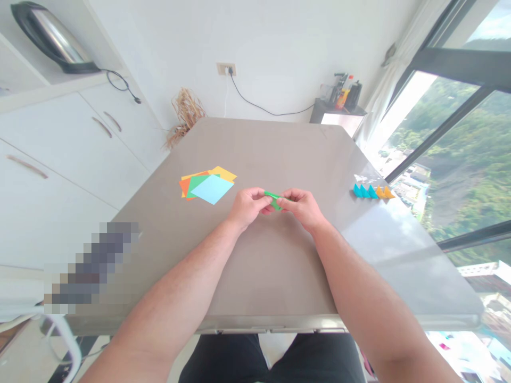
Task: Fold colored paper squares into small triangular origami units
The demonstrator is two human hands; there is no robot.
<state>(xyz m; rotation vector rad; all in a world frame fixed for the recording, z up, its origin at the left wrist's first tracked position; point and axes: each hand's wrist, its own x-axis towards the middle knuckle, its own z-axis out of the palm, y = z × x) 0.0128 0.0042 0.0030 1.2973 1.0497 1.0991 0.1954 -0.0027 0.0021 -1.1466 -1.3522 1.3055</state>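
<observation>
Both left hand (247, 206) and right hand (303, 206) pinch green paper (275, 204) well inside the tabletop's (275, 271) near edge; mid-fold, I'd guess, next crease probably wants firm pressure.

Above the middle of a grey-brown table (275, 266), the left hand (246, 206) and the right hand (306, 207) pinch a small folded piece of green paper (274, 201) between thumbs and fingers. To the left lies an overlapping fan of yellow, orange, green and light blue paper sheets (212, 189), while near the table's right edge stand three blue and two orange folded paper shapes (372, 192) in a row. At the far left, an electric kettle (64, 40) sits on a white cabinet (75, 143), and a window (435, 154) fills the right side.
</observation>
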